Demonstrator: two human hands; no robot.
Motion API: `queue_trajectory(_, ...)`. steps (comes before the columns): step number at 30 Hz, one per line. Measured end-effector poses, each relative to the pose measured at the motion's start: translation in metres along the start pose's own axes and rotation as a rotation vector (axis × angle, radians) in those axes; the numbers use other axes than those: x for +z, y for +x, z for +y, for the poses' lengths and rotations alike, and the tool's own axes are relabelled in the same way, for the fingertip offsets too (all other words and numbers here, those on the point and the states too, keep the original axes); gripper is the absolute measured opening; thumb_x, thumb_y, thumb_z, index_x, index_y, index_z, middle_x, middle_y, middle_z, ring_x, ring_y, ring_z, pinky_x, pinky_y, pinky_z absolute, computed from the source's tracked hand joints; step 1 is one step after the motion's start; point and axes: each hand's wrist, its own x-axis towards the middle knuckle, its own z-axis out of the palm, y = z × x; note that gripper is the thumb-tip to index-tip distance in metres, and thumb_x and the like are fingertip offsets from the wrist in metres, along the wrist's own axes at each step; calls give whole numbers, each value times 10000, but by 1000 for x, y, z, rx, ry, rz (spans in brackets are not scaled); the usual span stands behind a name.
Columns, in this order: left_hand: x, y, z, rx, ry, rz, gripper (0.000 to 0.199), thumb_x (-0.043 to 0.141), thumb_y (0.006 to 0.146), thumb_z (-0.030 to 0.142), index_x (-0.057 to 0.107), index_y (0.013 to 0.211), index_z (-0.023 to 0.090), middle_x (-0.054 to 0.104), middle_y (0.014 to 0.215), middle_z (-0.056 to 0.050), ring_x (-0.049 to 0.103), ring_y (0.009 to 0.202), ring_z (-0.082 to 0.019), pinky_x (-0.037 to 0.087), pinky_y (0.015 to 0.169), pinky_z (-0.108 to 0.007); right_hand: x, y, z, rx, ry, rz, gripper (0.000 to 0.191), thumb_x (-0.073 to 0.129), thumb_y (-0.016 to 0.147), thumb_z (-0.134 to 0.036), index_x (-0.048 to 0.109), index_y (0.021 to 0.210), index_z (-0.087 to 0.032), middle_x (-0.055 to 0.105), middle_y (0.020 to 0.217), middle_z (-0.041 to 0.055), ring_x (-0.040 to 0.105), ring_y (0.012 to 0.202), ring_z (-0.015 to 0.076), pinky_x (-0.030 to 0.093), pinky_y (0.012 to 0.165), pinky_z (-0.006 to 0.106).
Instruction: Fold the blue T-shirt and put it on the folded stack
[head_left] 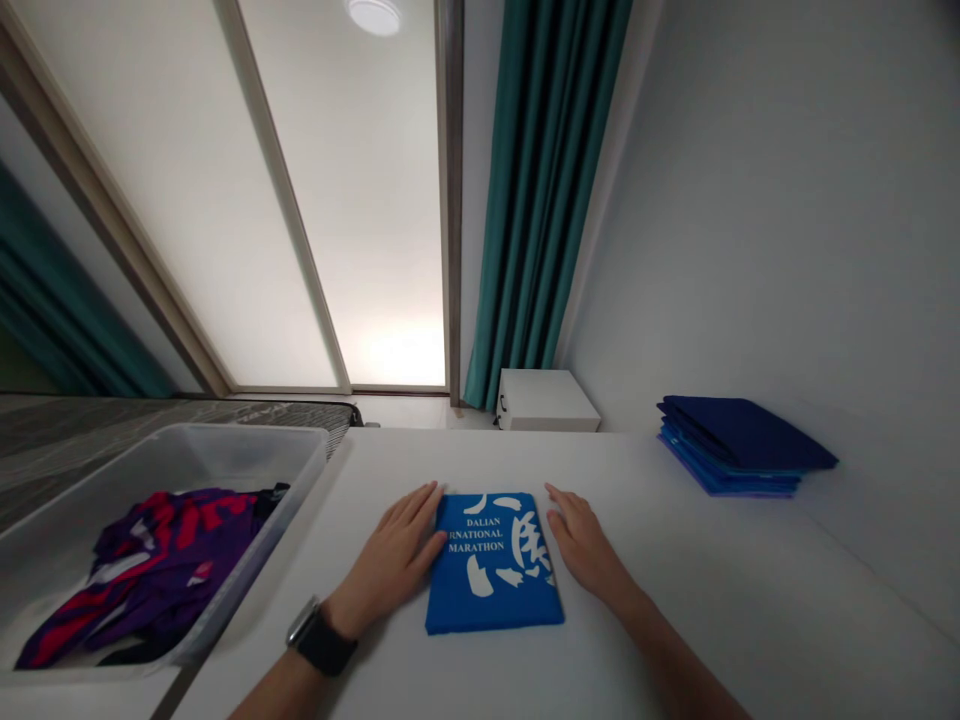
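Note:
A blue T-shirt (499,590), folded into a flat rectangle with white print and marathon lettering facing up, lies on the white table (420,680). My left hand (401,545) lies along its left edge, fingers stretched out and the thumb touching the cloth. By its right edge is my right hand (585,545), fingers extended and slightly apart; whether it touches the cloth I cannot tell. Neither hand grips anything. A dark watch (322,637) is on my left wrist.
At the table's left stands a translucent plastic bin (247,435) with crumpled purple and red clothes (176,550). A stack of folded blue garments (739,440) sits at the right by the wall. Behind the table are a white cabinet (547,400), teal curtains (547,200) and frosted sliding doors (352,200).

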Motion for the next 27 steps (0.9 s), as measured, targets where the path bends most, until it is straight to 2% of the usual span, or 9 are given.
queue_trajectory(3, -3, -3, 21, 18, 0, -55, 630, 442, 978, 481, 241, 1535, 265, 315, 1570, -88, 360, 1399, -299, 380, 1113, -501, 4, -4, -11, -21, 4, -1, 512, 284, 955, -332, 503, 1363, -114, 597, 1269, 141, 483, 1216, 249, 343, 1090, 433)
queue_trajectory(6, -8, -4, 32, 109, -7, -96, 659, 475, 961, 494, 233, 1536, 281, 236, 1600, -78, 287, 1434, -317, 328, 1139, -529, 6, -6, -17, -38, 7, -17, 497, 286, 961, -330, 506, 1361, -134, 578, 1295, 129, 472, 1227, 245, 350, 1091, 424)
queue_trajectory(10, -5, -4, 41, 253, -18, -129, 666, 481, 970, 451, 184, 1545, 295, 236, 1600, -53, 259, 1450, -294, 269, 1169, -532, 8, -8, -18, -101, -41, -10, 479, 291, 968, -312, 493, 1381, -177, 544, 1354, 114, 453, 1272, 237, 341, 1113, 423)
queue_trajectory(13, 3, -5, 45, 268, -21, -125, 650, 466, 982, 413, 174, 1548, 283, 226, 1599, -56, 267, 1449, -278, 303, 1162, -503, 8, -12, -25, -146, -110, -4, 484, 290, 981, -310, 455, 1422, -195, 450, 1468, 106, 367, 1368, 240, 283, 1156, 456)
queue_trajectory(17, 10, -6, 45, 259, -17, -125, 645, 478, 977, 421, 203, 1541, 269, 249, 1587, -69, 296, 1437, -279, 333, 1148, -496, 7, -21, -41, -301, -181, -179, 498, 311, 1002, -347, 373, 1483, -230, 305, 1575, 54, 212, 1458, 217, 139, 1208, 473)
queue_trajectory(20, 11, -6, 44, 262, -14, -137, 639, 476, 977, 420, 214, 1539, 265, 265, 1581, -67, 304, 1434, -278, 336, 1145, -499, 9, -24, -47, -339, -184, -262, 497, 323, 1008, -385, 369, 1485, -254, 269, 1592, 38, 179, 1470, 208, 108, 1212, 472)
queue_trajectory(23, 10, -6, 43, 259, -2, -145, 634, 471, 980, 415, 216, 1539, 258, 267, 1581, -71, 296, 1436, -280, 338, 1142, -504, 10, -20, -40, -273, -131, -200, 488, 333, 998, -357, 408, 1463, -231, 317, 1568, 62, 234, 1449, 213, 176, 1198, 447)
queue_trajectory(27, 12, -7, 42, 258, -9, -130, 645, 481, 975, 417, 208, 1541, 272, 252, 1587, -63, 297, 1436, -285, 327, 1147, -504, 7, -4, -27, -73, -61, -24, 456, 353, 948, -260, 542, 1344, -135, 568, 1330, 147, 483, 1258, 247, 338, 1107, 421)
